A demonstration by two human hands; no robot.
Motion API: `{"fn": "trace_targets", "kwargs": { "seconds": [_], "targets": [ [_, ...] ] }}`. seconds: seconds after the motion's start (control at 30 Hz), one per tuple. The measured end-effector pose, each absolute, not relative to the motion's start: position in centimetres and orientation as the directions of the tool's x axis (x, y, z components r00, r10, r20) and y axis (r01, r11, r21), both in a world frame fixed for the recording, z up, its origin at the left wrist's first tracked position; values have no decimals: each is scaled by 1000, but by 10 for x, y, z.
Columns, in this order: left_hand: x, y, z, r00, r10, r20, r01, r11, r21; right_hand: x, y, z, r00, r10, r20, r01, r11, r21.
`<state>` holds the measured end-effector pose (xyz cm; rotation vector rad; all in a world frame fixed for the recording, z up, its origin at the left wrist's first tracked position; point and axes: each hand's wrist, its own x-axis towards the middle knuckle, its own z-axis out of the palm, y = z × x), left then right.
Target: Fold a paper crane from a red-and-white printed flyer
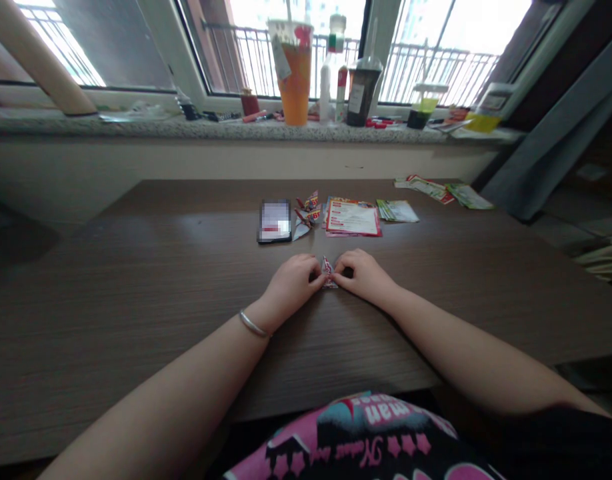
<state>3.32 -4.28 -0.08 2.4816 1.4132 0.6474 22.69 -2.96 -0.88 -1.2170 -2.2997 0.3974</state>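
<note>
Between both hands, a small folded piece of printed paper (pixel 329 272) stands in a narrow pointed shape on the brown table (pixel 186 280). From the left, my left hand (pixel 300 275) pinches its edge between thumb and fingers; a silver bangle circles that wrist. My right hand (pixel 362 275) pinches the opposite edge, its thumb and forefinger forming a ring. Just beyond lie folded paper shapes (pixel 309 212) with bright print. Left of them is a phone or tablet (pixel 275 221) with a blurred lit screen. A stack of red-bordered printed sheets (pixel 353 217) lies to their right.
Green-and-white leaflets (pixel 397 211) lie beside the stack, with more leaflets (pixel 431 189) at the far right corner. On the granite windowsill (pixel 226 131) stand an orange drink cup (pixel 295 80), a dark drink cup (pixel 362 93), bottles (pixel 331 80) and small clutter. A grey curtain (pixel 551 147) hangs at right.
</note>
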Motion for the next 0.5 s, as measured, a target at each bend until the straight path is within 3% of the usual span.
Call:
{"fn": "trace_targets", "kwargs": {
  "seconds": [0.5],
  "targets": [
    [32, -47, 5, 540, 791, 286, 725, -610, 318, 229, -32, -7, -399, 874, 278, 725, 486, -488]
  ]
}}
